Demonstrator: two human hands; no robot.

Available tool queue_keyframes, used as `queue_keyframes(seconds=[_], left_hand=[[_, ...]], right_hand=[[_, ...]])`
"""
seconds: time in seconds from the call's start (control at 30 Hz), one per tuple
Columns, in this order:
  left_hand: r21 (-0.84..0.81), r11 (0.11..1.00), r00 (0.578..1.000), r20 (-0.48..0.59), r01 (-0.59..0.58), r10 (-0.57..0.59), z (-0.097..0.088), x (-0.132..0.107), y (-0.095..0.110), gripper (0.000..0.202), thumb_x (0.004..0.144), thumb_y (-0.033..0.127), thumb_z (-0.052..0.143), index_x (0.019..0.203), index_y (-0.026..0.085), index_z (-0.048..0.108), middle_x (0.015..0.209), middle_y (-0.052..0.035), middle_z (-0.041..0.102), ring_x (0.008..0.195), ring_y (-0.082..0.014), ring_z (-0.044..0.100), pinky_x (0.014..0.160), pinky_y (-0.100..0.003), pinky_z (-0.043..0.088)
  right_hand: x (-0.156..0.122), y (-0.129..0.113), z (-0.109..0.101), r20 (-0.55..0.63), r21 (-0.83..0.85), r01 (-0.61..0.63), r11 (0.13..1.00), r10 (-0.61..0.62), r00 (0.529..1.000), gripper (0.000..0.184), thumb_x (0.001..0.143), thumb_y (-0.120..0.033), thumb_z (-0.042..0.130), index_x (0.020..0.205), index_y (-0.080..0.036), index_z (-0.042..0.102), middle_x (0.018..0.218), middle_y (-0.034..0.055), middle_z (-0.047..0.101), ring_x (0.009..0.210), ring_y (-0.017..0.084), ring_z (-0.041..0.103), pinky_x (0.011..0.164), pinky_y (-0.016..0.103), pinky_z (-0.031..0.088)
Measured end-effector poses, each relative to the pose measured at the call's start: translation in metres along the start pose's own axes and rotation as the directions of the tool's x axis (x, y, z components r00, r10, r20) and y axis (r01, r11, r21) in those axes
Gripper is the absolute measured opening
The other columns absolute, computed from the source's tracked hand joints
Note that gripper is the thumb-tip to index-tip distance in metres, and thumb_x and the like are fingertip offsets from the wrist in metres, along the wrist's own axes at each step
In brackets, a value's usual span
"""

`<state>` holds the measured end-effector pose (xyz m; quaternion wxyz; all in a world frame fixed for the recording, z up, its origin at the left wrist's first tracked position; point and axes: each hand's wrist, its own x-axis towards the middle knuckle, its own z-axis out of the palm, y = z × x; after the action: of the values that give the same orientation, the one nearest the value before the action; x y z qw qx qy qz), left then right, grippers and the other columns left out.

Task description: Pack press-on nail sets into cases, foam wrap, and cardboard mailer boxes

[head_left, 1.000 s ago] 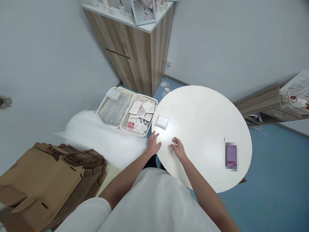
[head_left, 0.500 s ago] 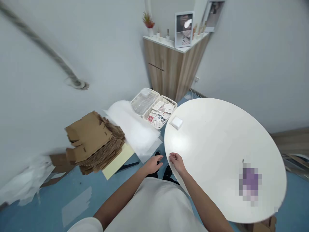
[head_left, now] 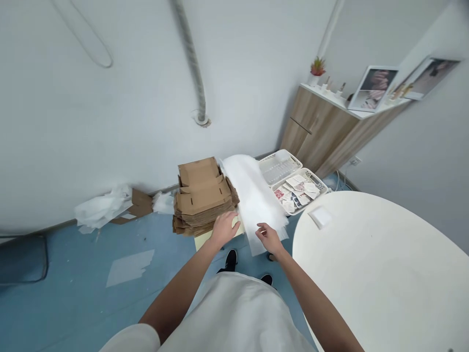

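My left hand is held out over the front edge of a stack of flattened brown cardboard boxes; its fingers are apart and nothing is in them. Beneath the stack a pale yellow board shows. My right hand hovers over the near end of a pile of white packing sheets, its fingers loosely curled and apart, holding nothing. Whether either hand touches what lies below it, I cannot tell. A small white stack sits at the left edge of the round white table.
Beyond the sheets are a white basket of clear plastic pieces and a basket of printed cards. A wooden cabinet with picture frames stands behind. White plastic wrapping lies on the blue floor by the wall.
My view has swung left toward the cardboard stack, and the table has shifted to the right. Both hands have gone from near the table edge to over the cardboard and white sheets.
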<state>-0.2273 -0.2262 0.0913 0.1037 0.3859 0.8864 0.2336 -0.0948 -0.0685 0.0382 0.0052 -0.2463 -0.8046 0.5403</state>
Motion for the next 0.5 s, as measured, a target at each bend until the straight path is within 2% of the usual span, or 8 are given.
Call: queue_keyframes(seconds=[0.13,0.23,0.37,0.5], left_hand=[[0.111,0.985,0.99,-0.077,0.129,-0.121,-0.035,0.012,-0.053,0.032,0.076,0.038,0.049,0.103,0.022,0.054,0.106,-0.007,0.059,0.101,-0.0251,0.051,0.087,-0.039,0.035],[0.137,0.974,0.984,-0.051,0.178,-0.173,-0.051,0.021,-0.081,0.034,0.076,0.043,0.048,0.101,0.021,0.056,0.103,-0.0078,0.06,0.098,-0.026,0.052,0.086,-0.039,0.034],[0.147,0.962,0.972,0.018,0.228,-0.233,-0.056,0.03,-0.101,0.039,0.075,0.048,0.047,0.102,0.02,0.055,0.102,-0.009,0.06,0.094,-0.0257,0.054,0.083,-0.038,0.035],[0.143,0.961,0.968,0.053,0.236,-0.246,-0.052,0.033,-0.11,0.042,0.074,0.048,0.047,0.104,0.019,0.053,0.103,-0.0102,0.059,0.092,-0.026,0.055,0.081,-0.038,0.037]], right_hand=[[0.049,-0.05,0.028,-0.053,-0.217,0.129,0.968,-0.144,0.988,0.035,0.078,-0.035,0.046,0.11,-0.021,0.05,0.097,0.0062,0.056,0.076,0.015,0.055,0.072,0.031,0.043],[0.083,-0.084,0.046,-0.088,-0.394,0.198,0.898,-0.251,0.964,0.038,0.079,-0.033,0.046,0.114,-0.021,0.047,0.1,0.0081,0.052,0.085,0.018,0.052,0.075,0.032,0.041],[0.117,-0.115,0.062,-0.112,-0.585,0.178,0.791,-0.296,0.949,0.041,0.076,-0.032,0.05,0.114,-0.02,0.046,0.099,0.0103,0.051,0.091,0.023,0.047,0.073,0.033,0.039],[0.137,-0.126,0.07,-0.18,-0.687,0.066,0.723,-0.258,0.949,0.03,0.073,-0.031,0.055,0.101,-0.021,0.053,0.095,0.0105,0.051,0.09,0.024,0.045,0.071,0.034,0.036]])
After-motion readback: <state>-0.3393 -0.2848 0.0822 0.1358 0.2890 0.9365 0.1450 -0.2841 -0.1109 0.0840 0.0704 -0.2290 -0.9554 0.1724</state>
